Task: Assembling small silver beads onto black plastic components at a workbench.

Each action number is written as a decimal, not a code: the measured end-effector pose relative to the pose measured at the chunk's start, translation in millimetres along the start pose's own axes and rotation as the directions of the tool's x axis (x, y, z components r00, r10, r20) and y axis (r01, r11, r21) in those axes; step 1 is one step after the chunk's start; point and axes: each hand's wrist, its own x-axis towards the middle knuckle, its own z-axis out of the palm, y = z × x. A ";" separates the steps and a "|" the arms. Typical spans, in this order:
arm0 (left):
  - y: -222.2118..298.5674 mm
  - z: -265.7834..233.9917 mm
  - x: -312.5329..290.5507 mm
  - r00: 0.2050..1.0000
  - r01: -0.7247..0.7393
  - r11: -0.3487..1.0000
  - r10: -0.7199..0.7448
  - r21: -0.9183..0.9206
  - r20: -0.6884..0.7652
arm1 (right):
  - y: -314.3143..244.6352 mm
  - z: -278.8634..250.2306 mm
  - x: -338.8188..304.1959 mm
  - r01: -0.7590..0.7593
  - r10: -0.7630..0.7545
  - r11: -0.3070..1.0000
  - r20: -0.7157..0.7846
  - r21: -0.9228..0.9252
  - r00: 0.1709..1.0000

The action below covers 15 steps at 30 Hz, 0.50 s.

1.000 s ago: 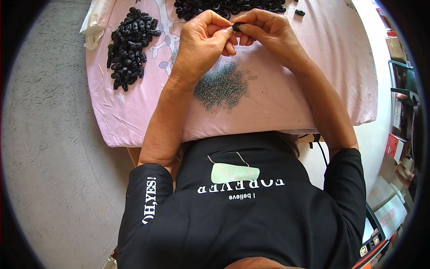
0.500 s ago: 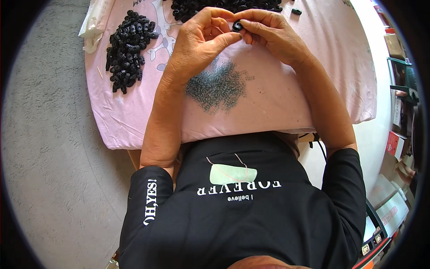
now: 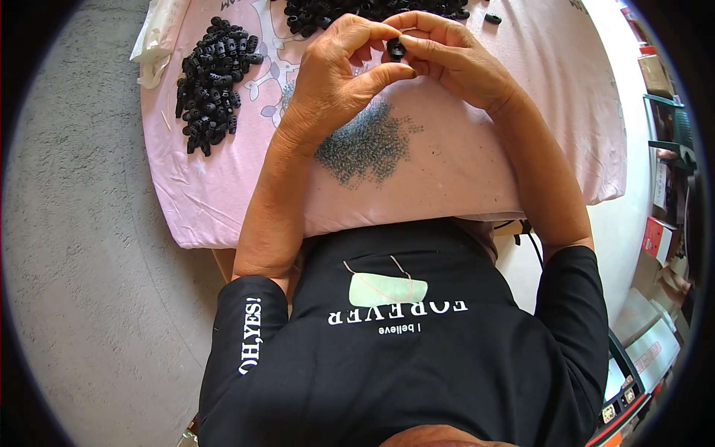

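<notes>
Between my two hands, over the far part of the table, is a small black plastic cord lock (image 3: 395,51). The thumb and fingers of my right hand (image 3: 454,59) pinch it from the right. My left hand (image 3: 339,71) is closed around it too, forefinger at its top end and thumb tip just below it. Under and nearer than the hands lies a loose heap of tiny metal springs (image 3: 365,149). A pile of black cord locks (image 3: 216,82) sits to the left of my left hand. Beyond my hands spreads a bigger pile of black plastic parts (image 3: 357,9).
A pink patterned cloth (image 3: 462,171) covers the table. One stray black piece (image 3: 492,18) lies at the far right. A white plastic bag (image 3: 160,37) rests at the far left edge, with a thin stick (image 3: 166,121) nearby. Boxes (image 3: 657,240) stand off to the right.
The cord lock has turned more upright between my fingers. My left thumb has shifted slightly down and right, below it. The piles look unchanged.
</notes>
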 end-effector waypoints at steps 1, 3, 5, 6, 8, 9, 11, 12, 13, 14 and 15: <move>-0.8 0.1 1.8 0.996 -0.084 0.996 0.085 0.044 -0.035 | 1.5 -1.7 0.9 0.000 0.000 1.000 0.000 0.000 1.000; 0.2 2.3 2.5 0.983 -0.166 0.982 0.173 0.091 -0.066 | 4.2 -6.3 1.9 0.006 -0.009 0.998 0.045 0.063 0.999; 2.4 6.6 1.2 0.965 -0.204 0.974 0.216 0.095 -0.145 | 6.0 -9.3 0.8 -0.024 0.019 0.993 0.049 0.116 0.999; 3.8 6.2 2.0 0.965 -0.205 0.974 0.217 0.095 -0.146 | 6.6 -10.3 0.7 -0.054 0.046 0.984 0.053 0.168 0.998; 8.5 6.1 5.0 0.934 -0.269 0.922 0.320 0.277 -0.160 | 7.9 -12.4 0.8 -0.043 0.033 0.983 0.056 0.180 0.998; 9.8 6.9 5.1 0.934 -0.271 0.922 0.321 0.276 -0.159 | 8.6 -13.1 0.4 -0.032 0.021 0.981 0.060 0.192 0.998; 11.7 7.5 5.1 0.930 -0.284 0.902 0.342 0.326 -0.134 | 12.1 -10.9 1.7 -0.021 0.015 0.975 0.031 0.219 0.999; 11.1 8.7 5.0 0.930 -0.285 0.901 0.342 0.327 -0.133 | 13.2 -9.8 2.3 -0.011 0.011 0.969 0.002 0.246 1.000; 10.1 10.0 3.9 0.934 -0.275 0.915 0.328 0.296 -0.144 | 13.1 -8.4 2.4 -0.012 0.011 0.969 0.003 0.247 1.000; 9.8 11.2 3.2 0.937 -0.266 0.927 0.313 0.264 -0.155 | 12.3 -6.6 2.2 -0.012 0.017 0.968 -0.019 0.250 1.000; 10.6 12.3 2.4 0.937 -0.264 0.927 0.311 0.265 -0.155 | 11.2 -4.4 2.0 -0.012 0.023 0.967 -0.040 0.254 0.999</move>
